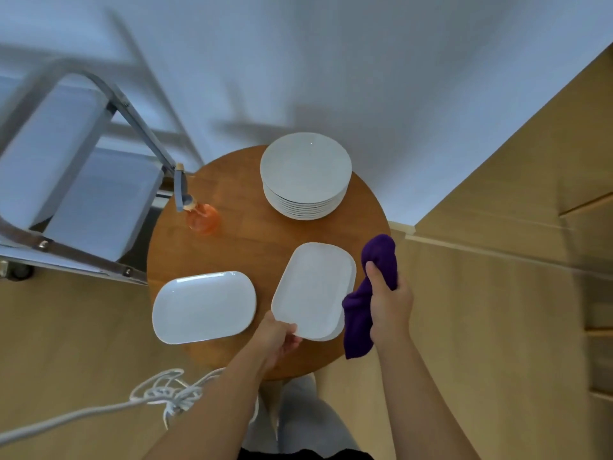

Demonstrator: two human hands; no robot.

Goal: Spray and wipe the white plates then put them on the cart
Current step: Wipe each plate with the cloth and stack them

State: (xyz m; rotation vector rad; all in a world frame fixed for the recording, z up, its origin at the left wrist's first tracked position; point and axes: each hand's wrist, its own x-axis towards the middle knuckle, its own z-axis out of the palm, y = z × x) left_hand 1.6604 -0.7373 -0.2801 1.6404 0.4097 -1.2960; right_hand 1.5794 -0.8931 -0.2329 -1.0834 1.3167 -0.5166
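On the round wooden table (238,254) lie a white oblong plate (204,307) at the near left and a small stack of white oblong plates (315,290) at the near right. My left hand (277,336) pinches the near edge of the top plate of that stack. My right hand (389,300) grips a purple cloth (360,313) just right of the stack. A stack of several round white plates (306,175) stands at the table's far side. An orange spray bottle (200,215) stands at the table's left edge.
A metal cart (76,180) with pale shelves stands to the left of the table, its frame close to the spray bottle. A white cable (166,393) lies coiled on the wooden floor at the near left. A white wall rises behind the table.
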